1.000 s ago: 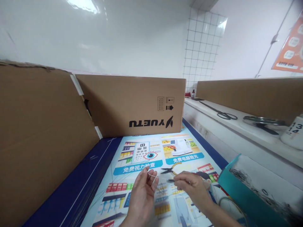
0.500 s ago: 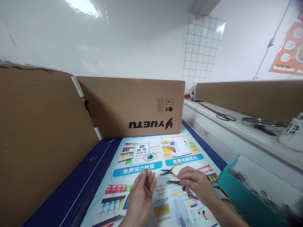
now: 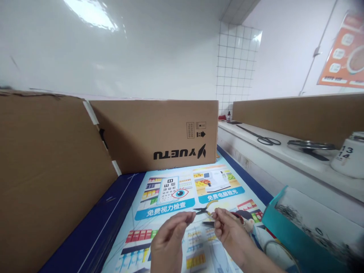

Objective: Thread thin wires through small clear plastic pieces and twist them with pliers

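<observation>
My left hand (image 3: 172, 239) is raised over the printed sheet (image 3: 167, 206), its thumb and fingertips pinched together. Facing it, my right hand (image 3: 233, 236) also pinches with thumb and forefinger. Whatever sits in either pinch is too small to make out; a faint thin line seems to run between the fingertips. Just behind the hands lie yellow-handled pliers (image 3: 202, 209) with dark jaws, partly covered by my right hand. Below them the dark pointed tip of a second tool (image 3: 209, 224) shows, the rest hidden by the same hand.
A teal box (image 3: 298, 231) holding many small wire pieces stands at right, with a wire coil (image 3: 280, 252) beside it. Cardboard panels (image 3: 159, 132) wall off the left and back. On the white ledge (image 3: 295, 159) rest black scissors (image 3: 269, 141), a round metal item (image 3: 309, 145) and a white jar (image 3: 349, 155).
My left hand has turned and moved right, its fingers closing to a pinch. My right hand has shifted slightly down and left. The fingertips are closer together, and the view has shifted a little.
</observation>
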Available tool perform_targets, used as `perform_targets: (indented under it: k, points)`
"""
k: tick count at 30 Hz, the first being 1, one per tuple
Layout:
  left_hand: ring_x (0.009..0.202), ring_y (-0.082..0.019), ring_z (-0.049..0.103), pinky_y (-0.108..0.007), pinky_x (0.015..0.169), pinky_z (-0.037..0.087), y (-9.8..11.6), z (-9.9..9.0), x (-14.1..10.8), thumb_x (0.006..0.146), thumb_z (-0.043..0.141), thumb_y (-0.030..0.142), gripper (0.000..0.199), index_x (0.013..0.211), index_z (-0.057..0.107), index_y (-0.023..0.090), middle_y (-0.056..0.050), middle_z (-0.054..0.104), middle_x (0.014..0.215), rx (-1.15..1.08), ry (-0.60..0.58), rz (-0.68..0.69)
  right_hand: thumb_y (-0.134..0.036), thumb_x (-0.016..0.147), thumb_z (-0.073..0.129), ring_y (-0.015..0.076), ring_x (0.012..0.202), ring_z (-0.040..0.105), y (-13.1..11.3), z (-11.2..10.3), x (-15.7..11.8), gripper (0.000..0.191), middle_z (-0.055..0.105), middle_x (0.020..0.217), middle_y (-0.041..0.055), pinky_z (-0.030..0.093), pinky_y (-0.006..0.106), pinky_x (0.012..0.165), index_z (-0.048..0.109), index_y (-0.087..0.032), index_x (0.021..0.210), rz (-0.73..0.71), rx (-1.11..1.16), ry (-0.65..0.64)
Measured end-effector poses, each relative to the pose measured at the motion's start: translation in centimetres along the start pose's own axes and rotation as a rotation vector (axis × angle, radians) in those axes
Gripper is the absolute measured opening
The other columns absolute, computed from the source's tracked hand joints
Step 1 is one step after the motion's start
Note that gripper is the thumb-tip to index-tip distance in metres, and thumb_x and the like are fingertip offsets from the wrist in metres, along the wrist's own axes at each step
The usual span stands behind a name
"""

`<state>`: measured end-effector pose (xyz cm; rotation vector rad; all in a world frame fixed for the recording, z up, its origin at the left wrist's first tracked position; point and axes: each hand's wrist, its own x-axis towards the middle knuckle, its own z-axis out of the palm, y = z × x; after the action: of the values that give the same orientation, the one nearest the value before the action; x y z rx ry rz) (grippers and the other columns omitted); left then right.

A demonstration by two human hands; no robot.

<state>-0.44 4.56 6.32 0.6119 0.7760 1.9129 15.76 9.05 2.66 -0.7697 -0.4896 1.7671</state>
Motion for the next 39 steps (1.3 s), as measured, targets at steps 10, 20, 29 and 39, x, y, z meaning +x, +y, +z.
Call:
perform_targets:
  k: [10,20,29,39]
  points:
    - [0.063,-0.019,0.062,-0.046,0.082,0.051,0.3,0.7,-0.7,0.061,0.077,0.029,0.018,0.071,0.068,0.017,-0.004,0.065,0.065,0.015,-0.12,-0.008,-0.028,0.071,0.073,0.0087,0.064,0.055,-0.4,0.9,-0.9,0.017,0.062,0.082,0.0023,0.042,0.017,0.05,0.062,-0.017,0.079,-0.046,0.049,-0.027]
    - [0.055,-0.006,0.049,-0.035,0.075,0.053,-1.1,0.2,0.5,0.078,0.063,0.023,0.012,0.089,0.062,0.019,0.004,0.052,0.064,-0.267,-0.003,-0.339,-0.027,0.07,0.073,0.0049,0.053,0.047,-0.6,1.0,-1.1,0.016,0.061,0.074,-0.0024,0.036,0.016,0.047,0.059,-0.021,0.074,-0.057,0.143,-0.083]
    - [0.045,-0.005,0.036,-0.023,0.052,0.04,-1.5,-0.7,1.1,0.083,0.056,0.03,0.017,0.088,0.063,0.015,0.005,0.043,0.053,-0.083,-0.212,-0.493,-0.033,0.072,0.071,0.0053,0.049,0.041,-0.4,1.3,-1.2,0.022,0.055,0.063,-0.0032,0.029,0.019,0.048,0.055,-0.019,0.071,-0.137,-0.143,-0.082]
    - [0.056,-0.009,0.045,-0.027,0.063,0.039,-1.7,-1.9,2.2,0.077,0.063,0.033,0.028,0.099,0.068,0.016,0.001,0.049,0.067,0.333,-0.442,-0.612,-0.028,0.076,0.063,0.0082,0.051,0.04,-1.1,1.3,-0.7,0.014,0.057,0.06,-0.0018,0.03,0.022,0.05,0.06,-0.016,0.07,-0.276,-0.721,-0.132]
